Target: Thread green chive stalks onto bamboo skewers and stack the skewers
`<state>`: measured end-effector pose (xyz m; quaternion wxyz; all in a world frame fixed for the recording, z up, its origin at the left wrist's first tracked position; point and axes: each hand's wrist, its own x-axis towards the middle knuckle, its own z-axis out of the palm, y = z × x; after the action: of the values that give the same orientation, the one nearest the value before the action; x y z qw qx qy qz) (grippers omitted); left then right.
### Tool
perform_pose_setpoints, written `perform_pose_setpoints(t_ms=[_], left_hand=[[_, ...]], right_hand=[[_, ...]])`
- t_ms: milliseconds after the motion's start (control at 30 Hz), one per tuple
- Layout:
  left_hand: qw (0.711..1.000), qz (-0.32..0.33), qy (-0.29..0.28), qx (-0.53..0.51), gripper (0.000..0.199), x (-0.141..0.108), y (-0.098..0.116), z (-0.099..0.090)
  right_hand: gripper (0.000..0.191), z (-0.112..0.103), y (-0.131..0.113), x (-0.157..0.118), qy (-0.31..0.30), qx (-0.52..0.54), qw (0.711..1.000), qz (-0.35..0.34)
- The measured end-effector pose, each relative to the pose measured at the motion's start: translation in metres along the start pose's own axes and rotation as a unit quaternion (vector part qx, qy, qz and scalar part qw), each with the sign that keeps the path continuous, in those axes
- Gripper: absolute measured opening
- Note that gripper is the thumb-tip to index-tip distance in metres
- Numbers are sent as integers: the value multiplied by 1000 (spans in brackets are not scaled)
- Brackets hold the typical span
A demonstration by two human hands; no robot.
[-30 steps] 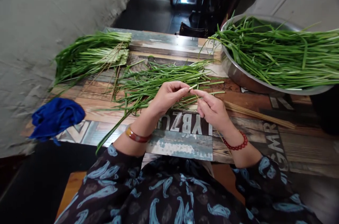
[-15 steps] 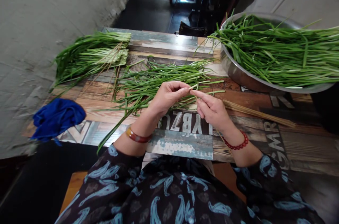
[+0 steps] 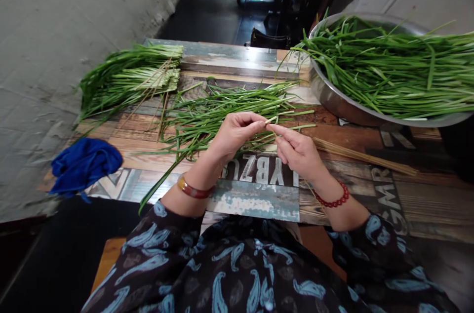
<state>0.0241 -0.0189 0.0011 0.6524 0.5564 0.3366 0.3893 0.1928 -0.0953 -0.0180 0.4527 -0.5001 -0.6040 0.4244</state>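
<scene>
Though the view shifted, stalk [image 3: 271, 119] stays pinched.

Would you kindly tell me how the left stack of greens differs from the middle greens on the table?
The left stack is compact, its pale ends lined up; the middle greens lie loosely, their ends uneven. Thin sticks show at the left stack's pale end, whereas the left hand hides part of the middle greens from view. Both are long green leaves on the table, pale ends toward the right.
</scene>
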Motion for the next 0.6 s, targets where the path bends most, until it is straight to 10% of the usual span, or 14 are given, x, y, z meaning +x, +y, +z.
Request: perform_pose_setpoints(t_ms=[600], left_hand=[[1000, 3, 4, 18, 21, -2, 4, 3]], right_hand=[[36, 7, 6, 0, 31, 0, 1000, -2]])
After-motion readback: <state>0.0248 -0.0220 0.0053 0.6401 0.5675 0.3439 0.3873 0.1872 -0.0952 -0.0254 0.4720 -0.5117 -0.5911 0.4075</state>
